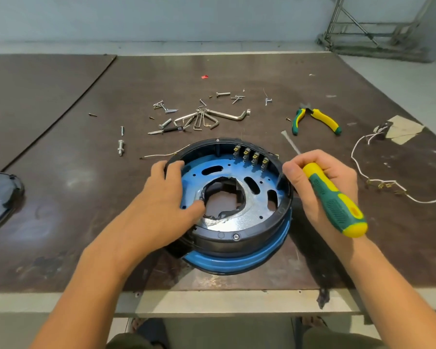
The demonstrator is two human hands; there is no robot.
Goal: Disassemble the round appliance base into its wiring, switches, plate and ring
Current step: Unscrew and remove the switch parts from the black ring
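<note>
Head view: four switches, seemingly wireless, inside black ring.

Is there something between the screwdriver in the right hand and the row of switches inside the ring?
Nothing visible blocks it. The switches sit exposed on the far inner wall of the black ring. The right hand holds the screwdriver beside the ring's right rim; the left hand rests on the blue plate, clear of them.

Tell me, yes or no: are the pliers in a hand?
No: the pliers lie on the table; the right hand holds a screwdriver.
</note>
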